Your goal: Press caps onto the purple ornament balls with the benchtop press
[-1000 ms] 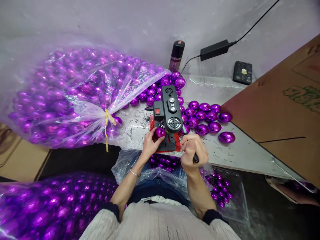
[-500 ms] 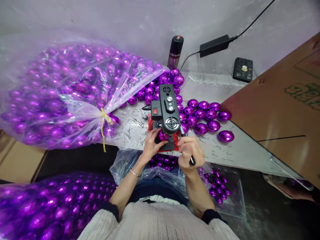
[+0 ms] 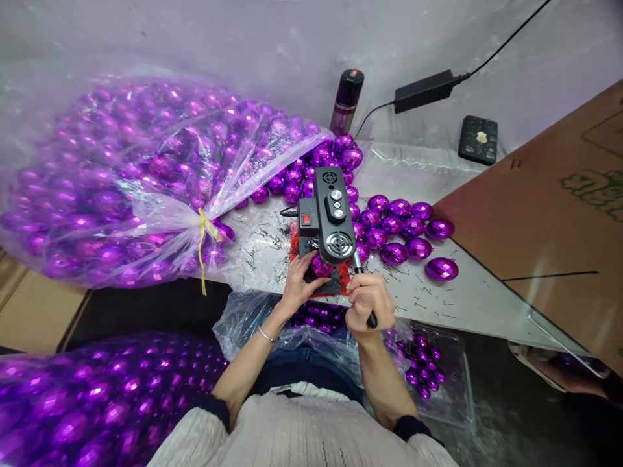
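Observation:
A black bench machine (image 3: 335, 211) with a red switch stands on the table over a red mat (image 3: 294, 241). Under its near end my left hand (image 3: 300, 283) grips a shiny purple faceted ball (image 3: 322, 265) between thumb and fingers. My right hand (image 3: 370, 302) is wrapped round the machine's lever (image 3: 357, 261), whose black end pokes out below the fist. Just right of the machine, several purple balls (image 3: 394, 253) lie on the white table, and more are heaped behind it.
A big tied clear bag of purple balls (image 3: 146, 188) covers the table's left. Behind stand a spray can (image 3: 347, 97), a power adapter (image 3: 424, 91) and a black box (image 3: 478, 139). A cardboard box (image 3: 545, 214) borders the right. Below are another full bag (image 3: 111, 402) and a clear bin (image 3: 450, 402).
The whole view has shifted slightly. Both hands keep their grips, the left on the ball and the right on the lever, with little other movement visible.

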A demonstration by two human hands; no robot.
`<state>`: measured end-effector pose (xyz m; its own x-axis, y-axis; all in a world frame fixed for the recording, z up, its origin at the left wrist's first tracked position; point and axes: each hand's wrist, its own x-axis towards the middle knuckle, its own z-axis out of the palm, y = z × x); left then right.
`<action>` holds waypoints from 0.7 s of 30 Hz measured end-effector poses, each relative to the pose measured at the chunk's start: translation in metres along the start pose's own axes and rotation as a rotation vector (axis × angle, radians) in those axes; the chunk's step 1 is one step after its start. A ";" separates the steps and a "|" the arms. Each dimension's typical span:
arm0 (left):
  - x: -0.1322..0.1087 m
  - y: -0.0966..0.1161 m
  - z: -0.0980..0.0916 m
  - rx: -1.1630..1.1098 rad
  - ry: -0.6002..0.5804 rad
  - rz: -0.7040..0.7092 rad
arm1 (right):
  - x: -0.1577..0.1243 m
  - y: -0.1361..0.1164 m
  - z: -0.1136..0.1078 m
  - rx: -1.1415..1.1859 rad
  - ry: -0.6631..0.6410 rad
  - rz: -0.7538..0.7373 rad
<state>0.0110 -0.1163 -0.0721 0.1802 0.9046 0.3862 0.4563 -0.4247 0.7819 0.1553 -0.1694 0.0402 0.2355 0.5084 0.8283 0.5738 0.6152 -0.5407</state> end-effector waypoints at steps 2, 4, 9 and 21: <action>0.000 0.000 -0.001 -0.004 -0.011 -0.003 | -0.006 0.004 0.002 0.001 0.013 -0.007; 0.000 0.001 -0.001 -0.003 -0.015 -0.007 | -0.013 0.009 0.005 -0.005 0.033 -0.025; 0.000 0.001 -0.002 0.010 -0.016 -0.009 | -0.026 0.016 0.012 -0.005 0.088 -0.023; -0.002 -0.004 0.003 0.027 0.009 0.026 | -0.038 0.026 0.015 0.045 0.094 -0.028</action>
<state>0.0119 -0.1162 -0.0775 0.1845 0.8931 0.4102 0.4748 -0.4465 0.7584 0.1497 -0.1632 -0.0073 0.2933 0.4333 0.8522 0.5456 0.6561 -0.5214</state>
